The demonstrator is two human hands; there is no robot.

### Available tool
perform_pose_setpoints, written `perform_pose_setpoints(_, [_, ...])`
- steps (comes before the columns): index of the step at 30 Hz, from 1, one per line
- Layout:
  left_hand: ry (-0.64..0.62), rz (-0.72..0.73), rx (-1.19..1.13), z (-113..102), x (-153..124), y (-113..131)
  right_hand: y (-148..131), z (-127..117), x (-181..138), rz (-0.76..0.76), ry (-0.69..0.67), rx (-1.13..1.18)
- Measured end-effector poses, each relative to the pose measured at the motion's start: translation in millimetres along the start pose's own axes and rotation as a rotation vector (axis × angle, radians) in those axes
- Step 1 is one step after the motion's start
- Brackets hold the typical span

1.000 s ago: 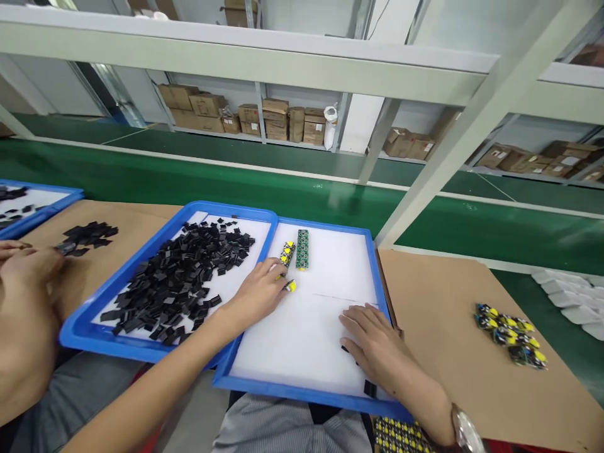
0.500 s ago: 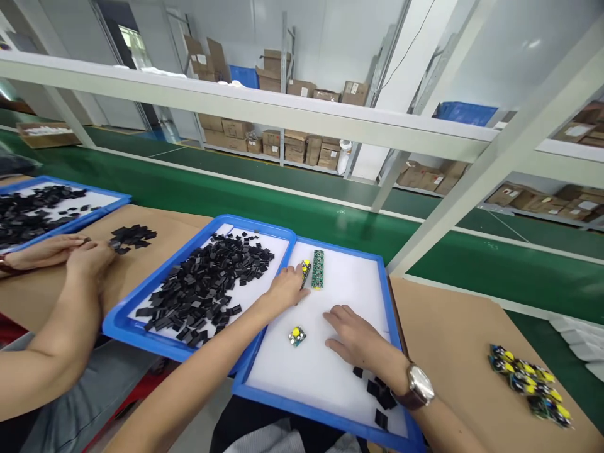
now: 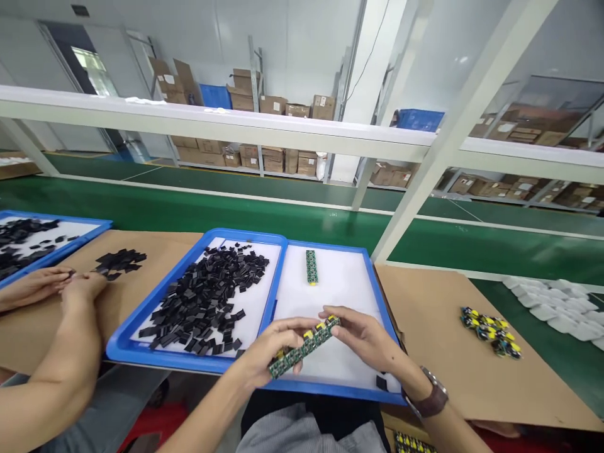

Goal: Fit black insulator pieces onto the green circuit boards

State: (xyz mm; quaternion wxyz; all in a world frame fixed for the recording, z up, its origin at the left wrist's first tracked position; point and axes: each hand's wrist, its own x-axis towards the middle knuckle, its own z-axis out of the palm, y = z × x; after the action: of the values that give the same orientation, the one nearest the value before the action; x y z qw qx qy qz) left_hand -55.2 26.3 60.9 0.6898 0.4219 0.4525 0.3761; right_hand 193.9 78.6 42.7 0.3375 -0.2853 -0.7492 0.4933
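left hand (image 3: 270,351) grips circuit strip (image 3: 309,346), long axis rising rightward; right hand (image 3: 364,335) pinches its upper end.

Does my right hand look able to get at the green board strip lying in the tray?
Probably yes: nothing covers the lying strip, and bare white liner stretches between it and the right hand. That hand grips one end of the held strip, though, and would likely need to let go first.
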Motion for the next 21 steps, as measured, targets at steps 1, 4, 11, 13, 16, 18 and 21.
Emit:
perform_pose_setpoints(1, [-0.005,-0.017,-0.039,3,-4,-5,-4,2,-4,-0.004,-0.017,0.004])
perform_pose_setpoints(4, [-0.026,-0.069,-0.127,14,-10,-15,-7,8,-15,-0.004,-0.030,-0.040])
perform_pose_setpoints(11, [0.330,0.090,-0.297,58,-8,-47,28,41,-12,-0.097,0.377,-0.415])
perform_pose_setpoints(13, [0.420,0.102,-0.335,54,-10,-48,34,43,-12,-0.035,0.263,-0.420])
perform_pose_setpoints(16, [0.424,0.031,-0.280,28,-15,-38,30,37,-15,0.058,0.065,-0.511])
perform_pose_setpoints(18, [0.308,-0.049,-0.173,8,-17,-29,18,33,-17,0.070,0.035,-0.540])
perform_pose_setpoints(21, [-0.017,-0.143,-0.021,-5,-18,-24,-4,34,-15,0.006,-0.035,-0.401])
